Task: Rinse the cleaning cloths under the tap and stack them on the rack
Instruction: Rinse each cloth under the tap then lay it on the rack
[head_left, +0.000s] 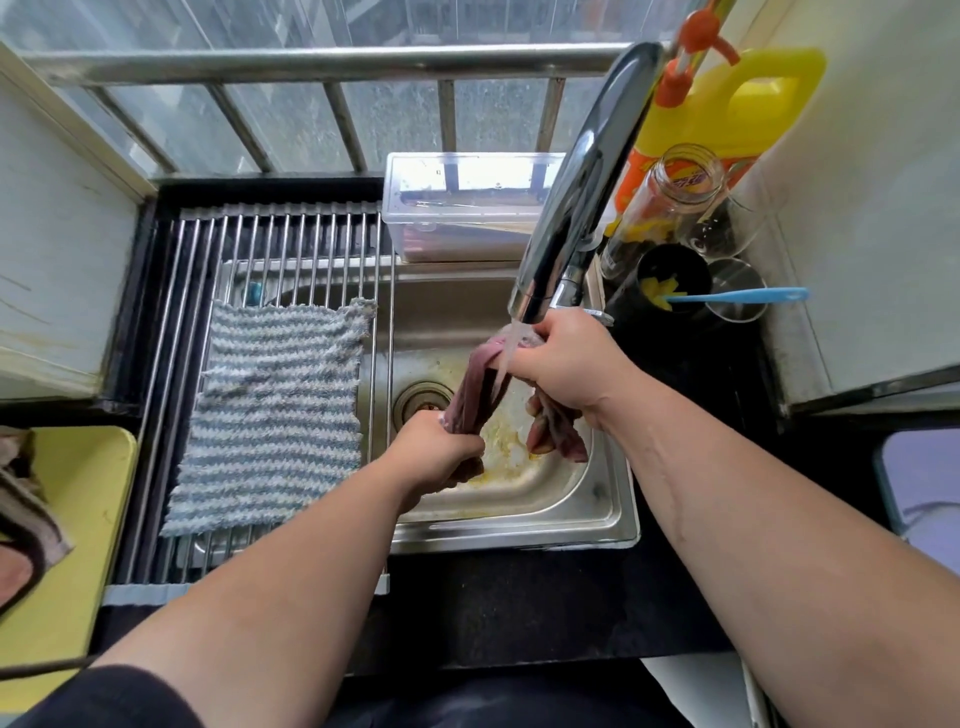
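While a striped cloth (270, 410) lies flat on the rack (171, 312), the left hand (441, 452) grips the lower end of the purple cloth (478, 384) over the sink (613, 499), and the right hand (561, 364) clutches its upper part under the running tap (576, 192).

Water runs from the tap (576, 176) into the sink (613, 519) and onto a purple cloth (475, 384) pulled taut between both hands. The right grip (566, 364) clutches the cloth's upper end just under the spout, over the sink's right half. The left grip (441, 452) clutches its lower end beside the sink's drain (422, 402). A striped blue-grey cloth (275, 410) lies flat on the rack (291, 234) across the sink's left part. Behind the sink stands a clear box (467, 208); to its right, a yellow bottle (727, 114) and a glass jar (670, 192). The dark surface (519, 608) runs along the sink's front.
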